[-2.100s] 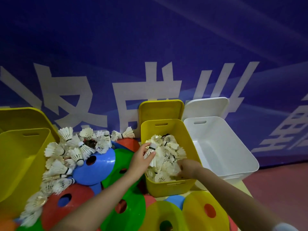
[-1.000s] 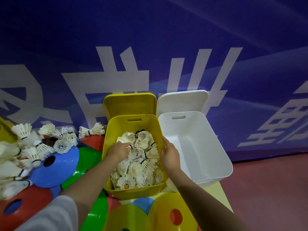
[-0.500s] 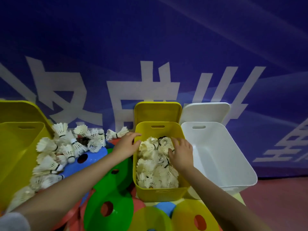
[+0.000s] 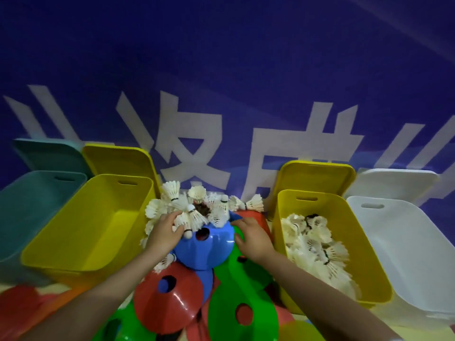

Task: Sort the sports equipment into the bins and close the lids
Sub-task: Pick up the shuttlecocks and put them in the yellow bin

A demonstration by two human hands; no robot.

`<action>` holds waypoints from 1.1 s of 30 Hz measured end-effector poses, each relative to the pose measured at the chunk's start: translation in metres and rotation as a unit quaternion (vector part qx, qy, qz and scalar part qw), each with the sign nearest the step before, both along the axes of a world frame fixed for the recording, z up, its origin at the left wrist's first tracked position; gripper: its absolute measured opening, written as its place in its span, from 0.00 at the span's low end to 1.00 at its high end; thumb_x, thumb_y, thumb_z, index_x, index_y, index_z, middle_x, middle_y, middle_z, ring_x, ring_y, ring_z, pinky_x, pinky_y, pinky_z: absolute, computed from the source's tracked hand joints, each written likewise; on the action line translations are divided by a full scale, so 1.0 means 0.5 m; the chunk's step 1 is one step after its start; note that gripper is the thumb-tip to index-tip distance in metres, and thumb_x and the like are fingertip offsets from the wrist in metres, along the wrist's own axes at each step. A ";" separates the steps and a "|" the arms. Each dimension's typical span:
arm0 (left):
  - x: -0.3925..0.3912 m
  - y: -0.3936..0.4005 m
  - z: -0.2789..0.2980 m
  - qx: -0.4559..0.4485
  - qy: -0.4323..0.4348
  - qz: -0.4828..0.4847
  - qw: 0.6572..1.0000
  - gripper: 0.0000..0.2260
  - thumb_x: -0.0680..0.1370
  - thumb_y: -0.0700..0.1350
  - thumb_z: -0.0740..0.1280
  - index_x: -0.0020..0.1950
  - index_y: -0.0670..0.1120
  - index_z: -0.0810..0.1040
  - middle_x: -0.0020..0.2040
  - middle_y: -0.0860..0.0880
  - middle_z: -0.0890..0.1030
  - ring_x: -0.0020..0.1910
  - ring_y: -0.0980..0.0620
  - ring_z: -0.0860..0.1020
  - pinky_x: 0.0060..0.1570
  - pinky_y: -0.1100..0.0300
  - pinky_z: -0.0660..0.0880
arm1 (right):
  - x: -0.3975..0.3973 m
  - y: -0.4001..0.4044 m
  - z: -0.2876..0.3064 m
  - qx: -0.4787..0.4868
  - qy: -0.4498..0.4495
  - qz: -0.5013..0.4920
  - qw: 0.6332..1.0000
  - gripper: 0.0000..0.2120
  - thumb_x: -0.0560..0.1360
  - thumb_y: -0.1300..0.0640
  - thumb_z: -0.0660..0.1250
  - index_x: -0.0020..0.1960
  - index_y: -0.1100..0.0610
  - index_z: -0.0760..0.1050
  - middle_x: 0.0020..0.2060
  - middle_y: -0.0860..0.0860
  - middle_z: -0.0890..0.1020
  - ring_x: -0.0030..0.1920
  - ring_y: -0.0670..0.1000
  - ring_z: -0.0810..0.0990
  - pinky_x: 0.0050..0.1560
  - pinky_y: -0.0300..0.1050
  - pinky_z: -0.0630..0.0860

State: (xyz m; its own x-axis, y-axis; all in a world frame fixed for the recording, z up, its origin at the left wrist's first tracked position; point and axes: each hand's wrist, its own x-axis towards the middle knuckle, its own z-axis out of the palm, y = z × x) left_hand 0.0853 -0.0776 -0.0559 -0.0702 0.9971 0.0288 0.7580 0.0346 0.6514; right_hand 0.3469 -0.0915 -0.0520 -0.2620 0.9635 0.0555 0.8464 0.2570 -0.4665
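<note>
- Both hands have left the shuttlecock-filled yellow bin [image 4: 320, 244] and gone back to the loose shuttlecocks [image 4: 197, 207] heaped left of it.
- Left hand [image 4: 165, 233] curls round several shuttlecocks atop the blue cone [image 4: 204, 247], likely gathering another load.
- Right hand [image 4: 252, 236] lies relaxed against that cone, gripping nothing, seemingly steadying it.
- Every lid stands raised.

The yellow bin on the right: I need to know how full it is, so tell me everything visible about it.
The yellow bin on the right looks like smooth plastic, with a handle slot in its far wall. Its lid stands open behind it. White shuttlecocks fill roughly its lower half. It stands close beside the white bin. Neither hand touches it.
</note>
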 end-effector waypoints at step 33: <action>-0.112 0.050 -0.067 -0.067 0.382 -0.300 0.872 0.25 0.74 0.50 0.69 0.70 0.50 0.67 0.71 0.47 0.65 0.74 0.46 0.57 0.67 0.53 0.64 | -0.099 0.079 -0.019 -0.109 0.037 -0.188 0.975 0.21 0.71 0.51 0.69 0.62 0.56 0.75 0.54 0.53 0.79 0.46 0.50 0.78 0.43 0.41 0.72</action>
